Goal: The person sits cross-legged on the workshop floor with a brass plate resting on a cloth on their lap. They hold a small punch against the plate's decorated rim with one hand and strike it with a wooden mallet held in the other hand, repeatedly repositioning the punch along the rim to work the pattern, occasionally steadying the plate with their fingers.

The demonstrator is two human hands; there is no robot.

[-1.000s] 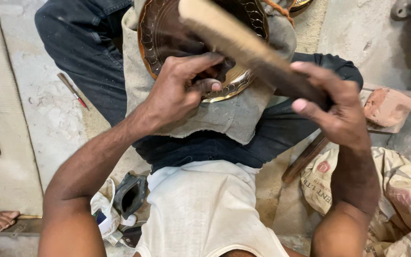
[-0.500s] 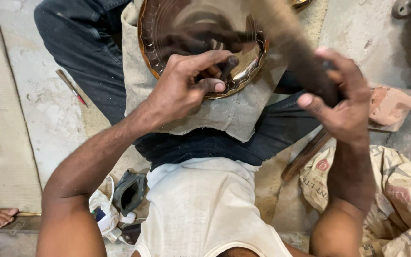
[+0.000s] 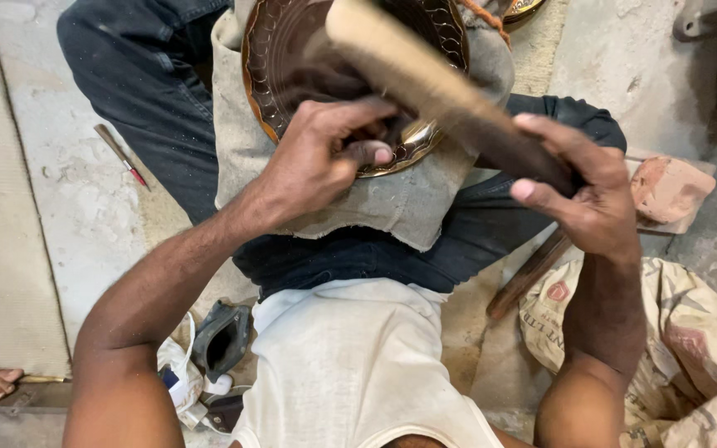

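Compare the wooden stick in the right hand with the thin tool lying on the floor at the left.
The wooden stick is thick, pale tan and darker toward the grip; the thin tool is slender, with a red tip. The stick is gripped by the right hand and raised over the brass plate; the tool lies flat and untouched on the concrete floor. The stick looks blurred, the tool sharp. Both are long, straight and lie on a slant.

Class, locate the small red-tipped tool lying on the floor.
In the head view, the red-tipped tool lies on the concrete floor at far left, beside the dark trouser leg, apart from both hands.
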